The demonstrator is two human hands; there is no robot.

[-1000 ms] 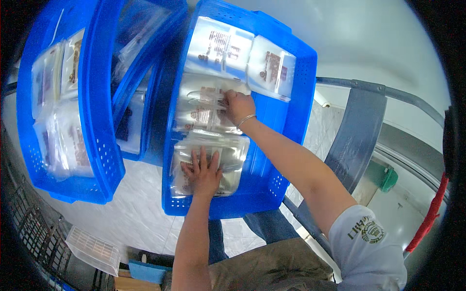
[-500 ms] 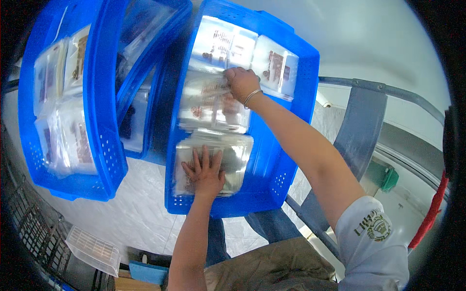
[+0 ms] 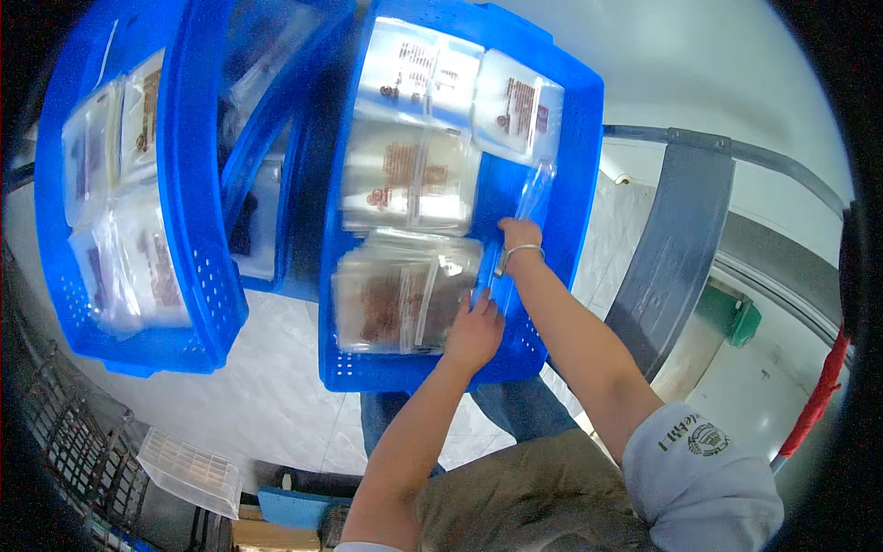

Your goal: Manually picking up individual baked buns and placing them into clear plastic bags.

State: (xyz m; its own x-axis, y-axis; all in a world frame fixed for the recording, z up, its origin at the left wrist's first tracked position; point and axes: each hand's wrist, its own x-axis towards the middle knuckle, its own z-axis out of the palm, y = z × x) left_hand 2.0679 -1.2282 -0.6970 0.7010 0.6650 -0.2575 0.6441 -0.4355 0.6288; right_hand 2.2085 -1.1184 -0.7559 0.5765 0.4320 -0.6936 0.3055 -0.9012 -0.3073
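A blue plastic crate point(image 3: 584, 166) holds stacks of clear plastic bags with brown print. Along its left side, one stack point(image 3: 395, 179) lies above another stack point(image 3: 382, 299); a further stack point(image 3: 520, 106) lies in the upper right. A glossy clear plastic bundle point(image 3: 536, 191), apparently bags seen edge-on, slants through the right half. My right hand point(image 3: 522, 246) is closed around its middle, partly covering it. By its near end, my left hand point(image 3: 475, 329) has its fingers curled against the plastic, beside the nearest stack. How many bags are in the bundle cannot be made out.
A second blue crate point(image 3: 193, 267) with bag stacks stands on the left. Between the two, another blue crate point(image 3: 276, 120) sits tilted. At right is a grey chair-like frame point(image 3: 676, 239). A clear plastic tray point(image 3: 190, 469) and a black wire rack point(image 3: 64, 405) are at lower left.
Both hands have moved off the left-side stacks: the right came nearer and rightward, the left went right. The slanting plastic bundle now shows between them. The crate's near end has shifted slightly.
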